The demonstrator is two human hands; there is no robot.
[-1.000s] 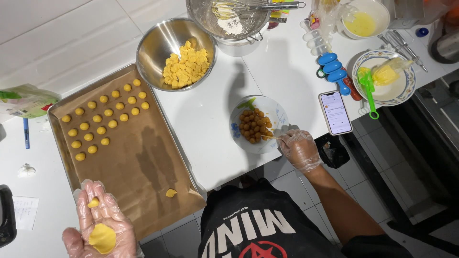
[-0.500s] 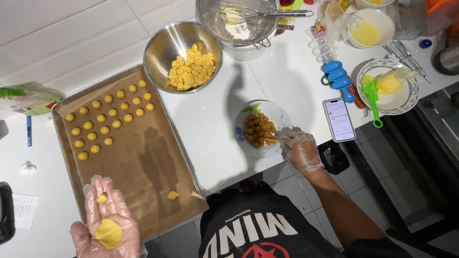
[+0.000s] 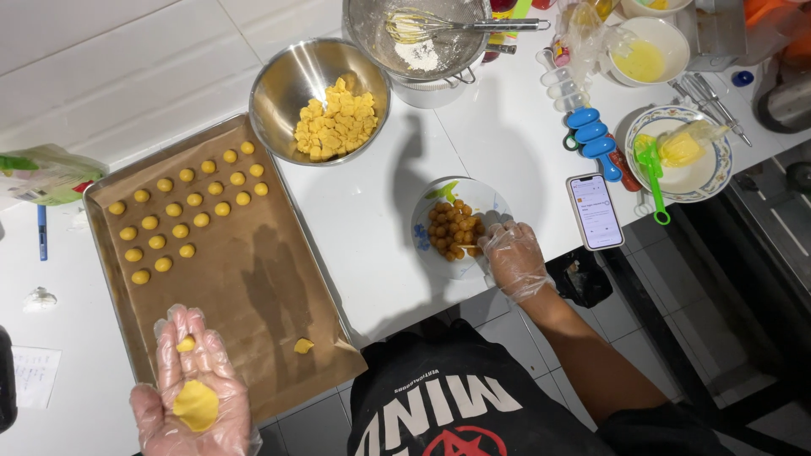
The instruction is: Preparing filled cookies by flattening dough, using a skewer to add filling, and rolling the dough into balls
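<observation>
My left hand [image 3: 196, 388] lies open, palm up, over the near left corner of the tray [image 3: 101, 253]. On the palm rests a flat yellow dough disc [image 3: 196, 405], and a small crumb [image 3: 185, 344] of the same dough sticks near my fingers. Nothing closes on the disc, so if I tilt the palm it can slide off the slippery plastic glove and fall on the floor, I think.

My right hand [image 3: 513, 257] reaches to the plate [image 3: 473, 198] near the front edge of the bench. The fingers touch the brown filling balls [image 3: 452, 230] at the right side of the heap; I cannot tell if they already pinch one. The balls look sticky and glossy, so two may lift together, or one may stay on the glove. The plate stands close to the edge, and a push from my hand could move it further out.

The dough looks soft and matte. The disc is thin, so it could tear when it is wrapped. The tray is lined with brown baking paper, smooth and a bit wrinkled, and rows of small round yellow pieces [image 3: 182, 219] sit at its far left part. One loose bit [image 3: 303, 345] lies near the front edge of the paper. The steel bowl [image 3: 279, 93] behind the tray holds rough yellow cubes [image 3: 336, 118].
</observation>
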